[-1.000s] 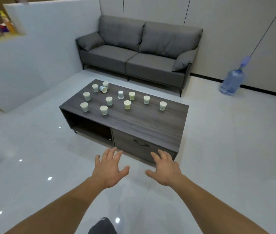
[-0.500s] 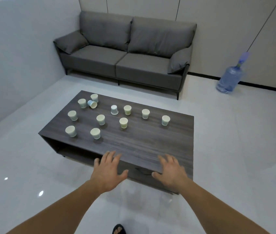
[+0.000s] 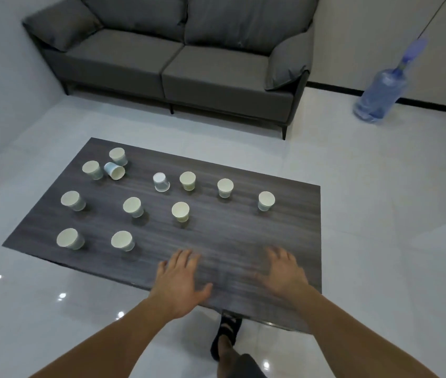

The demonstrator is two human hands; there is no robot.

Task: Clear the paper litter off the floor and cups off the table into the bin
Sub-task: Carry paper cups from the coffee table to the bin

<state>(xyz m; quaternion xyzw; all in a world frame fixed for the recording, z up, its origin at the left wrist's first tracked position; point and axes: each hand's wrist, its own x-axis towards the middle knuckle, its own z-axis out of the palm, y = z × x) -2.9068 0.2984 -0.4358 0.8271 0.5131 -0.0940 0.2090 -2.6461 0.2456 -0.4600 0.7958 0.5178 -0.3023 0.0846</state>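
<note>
A sandalled foot [image 3: 227,331] stood on the glossy white floor [image 3: 380,214] by the dark wooden table [image 3: 243,241]. Over its near edge the left grip [image 3: 179,285] and right grip [image 3: 282,274] were spread palm-down, fingers apart, holding nothing. Farther on the table stood twelve paper cups [image 3: 180,211], one tipped [image 3: 114,170], one upside down [image 3: 161,182], their contents untellable. Beyond stood a grey sofa [image 3: 178,64] and, far right, a water bottle [image 3: 380,96].

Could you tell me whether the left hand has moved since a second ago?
Yes. The left hand has moved forward: it was short of the table, and now it is over its near edge.
</note>
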